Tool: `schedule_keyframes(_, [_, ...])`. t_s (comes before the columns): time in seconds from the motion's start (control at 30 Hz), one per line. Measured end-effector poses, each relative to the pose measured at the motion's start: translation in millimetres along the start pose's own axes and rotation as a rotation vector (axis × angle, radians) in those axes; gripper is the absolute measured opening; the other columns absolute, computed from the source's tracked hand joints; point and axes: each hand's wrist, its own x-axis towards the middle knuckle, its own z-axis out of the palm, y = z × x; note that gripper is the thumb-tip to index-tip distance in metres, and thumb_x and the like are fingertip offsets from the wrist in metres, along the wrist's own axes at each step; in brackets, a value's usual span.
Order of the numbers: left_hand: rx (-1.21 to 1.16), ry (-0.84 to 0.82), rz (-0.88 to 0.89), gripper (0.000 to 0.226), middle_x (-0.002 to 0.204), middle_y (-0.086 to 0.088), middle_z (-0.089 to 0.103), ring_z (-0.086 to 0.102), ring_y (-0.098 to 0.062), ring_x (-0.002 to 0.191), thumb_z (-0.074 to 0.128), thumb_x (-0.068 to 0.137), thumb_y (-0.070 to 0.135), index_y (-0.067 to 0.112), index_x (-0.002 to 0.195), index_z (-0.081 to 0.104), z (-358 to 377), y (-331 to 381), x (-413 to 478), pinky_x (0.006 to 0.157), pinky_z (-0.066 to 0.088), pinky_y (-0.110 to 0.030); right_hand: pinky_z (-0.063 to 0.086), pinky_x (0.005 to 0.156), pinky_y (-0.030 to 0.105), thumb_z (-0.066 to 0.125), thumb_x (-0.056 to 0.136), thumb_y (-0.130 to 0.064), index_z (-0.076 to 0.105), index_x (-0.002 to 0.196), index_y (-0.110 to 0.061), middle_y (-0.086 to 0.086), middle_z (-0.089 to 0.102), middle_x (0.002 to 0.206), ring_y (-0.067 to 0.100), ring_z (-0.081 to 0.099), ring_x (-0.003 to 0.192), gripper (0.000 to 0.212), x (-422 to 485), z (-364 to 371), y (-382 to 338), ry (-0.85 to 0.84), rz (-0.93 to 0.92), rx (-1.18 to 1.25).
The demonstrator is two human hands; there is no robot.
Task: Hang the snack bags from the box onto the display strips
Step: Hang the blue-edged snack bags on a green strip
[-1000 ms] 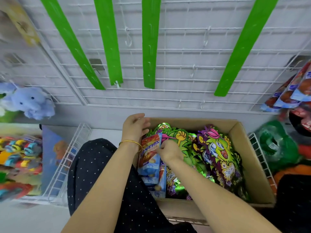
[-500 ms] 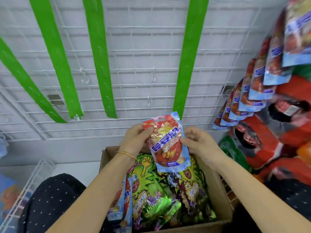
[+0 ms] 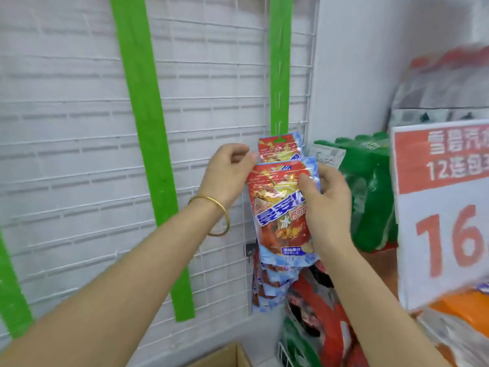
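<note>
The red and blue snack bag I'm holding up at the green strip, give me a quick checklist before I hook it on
1. Bag held by both hands: ok. The left hand pinches the top corner of the snack bag; the right hand grips its right side.
2. Bag upright, print facing out: ok.
3. Bag at the right green strip: ok, just below the hung bag.
4. Free hook on the strip behind the bag: cannot tell, hidden.
5. Bag's hang hole lined up with a hook: cannot tell, blurred.
6. Bags lower on the strip undisturbed: ok.
</note>
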Motion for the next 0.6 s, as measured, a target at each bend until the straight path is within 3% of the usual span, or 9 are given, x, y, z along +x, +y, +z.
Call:
schedule_keyframes(0.1, [0.134, 0.059, 0.095, 0.030, 0.108, -0.015, 0.063, 0.060, -0.025, 0.096, 0.055, 0.089, 0.019, 0.001, 0.113, 0.055, 15.9, 27.3, 51.6, 0.089, 0.047, -0.034, 0.049, 0.068, 0.026, 0.059, 0.088, -0.013, 0.049, 0.106, -0.029, 0.001, 0.061, 0.092, 0.013, 0.060, 0.078, 0.026, 34.8, 6.6, -20.3, 0.093, -0.115, 0.006])
schedule_keyframes(0.17, [0.175, 0.049, 0.113, 0.026, 0.110, -0.020, 0.064, 0.061, -0.031, 0.103, 0.053, 0.089, 0.019, 0.002, 0.109, 0.058, 21.6, 41.7, 78.7, 0.091, 0.047, -0.038, 0.045, 0.061, 0.027, 0.057, 0.088, -0.010, 0.047, 0.100, -0.032, 0.000, 0.059, 0.083, 0.013, 0.056, 0.069, 0.026, 54.5, 11.7, -28.8, 0.115, -0.163, 0.031])
schedule_keyframes(0.27, [0.142, 0.008, 0.098, 0.016, 0.098, -0.017, 0.068, 0.065, -0.030, 0.092, 0.052, 0.089, 0.020, 0.009, 0.092, 0.063, 28.1, 61.9, 101.0, 0.088, 0.052, -0.045, 0.044, 0.070, 0.020, 0.053, 0.087, -0.003, 0.053, 0.088, -0.025, -0.016, 0.054, 0.079, -0.004, 0.051, 0.072, 0.021, 85.2, 20.2, -34.4, 0.120, -0.187, 0.019])
schedule_keyframes(0.37, [0.169, 0.005, 0.091, 0.016, 0.078, -0.007, 0.059, 0.056, -0.021, 0.073, 0.054, 0.090, 0.025, 0.014, 0.082, 0.061, 33.4, 74.2, 110.0, 0.077, 0.049, -0.033, 0.049, 0.087, 0.037, 0.050, 0.084, -0.002, 0.056, 0.079, -0.031, -0.006, 0.060, 0.091, 0.012, 0.057, 0.089, 0.030, 109.7, 29.2, -36.4, 0.077, -0.180, -0.004])
schedule_keyframes(0.47, [0.215, 0.027, 0.072, 0.033, 0.058, -0.003, 0.044, 0.043, -0.015, 0.055, 0.055, 0.089, 0.023, 0.017, 0.058, 0.047, 38.2, 78.6, 114.6, 0.058, 0.037, -0.026, 0.051, 0.086, 0.048, 0.048, 0.083, -0.010, 0.058, 0.073, -0.042, 0.005, 0.061, 0.103, 0.022, 0.062, 0.092, 0.035, 126.3, 35.2, -33.0, 0.023, -0.169, -0.044])
schedule_keyframes(0.6, [0.259, 0.059, 0.068, 0.035, 0.067, -0.012, 0.048, 0.046, -0.020, 0.065, 0.057, 0.086, 0.022, 0.016, 0.054, 0.044, 40.5, 76.4, 118.8, 0.063, 0.037, -0.031, 0.052, 0.084, 0.049, 0.044, 0.078, -0.022, 0.058, 0.073, -0.049, 0.005, 0.061, 0.103, 0.022, 0.063, 0.091, 0.030, 136.8, 40.7, -32.7, -0.006, -0.163, -0.049])
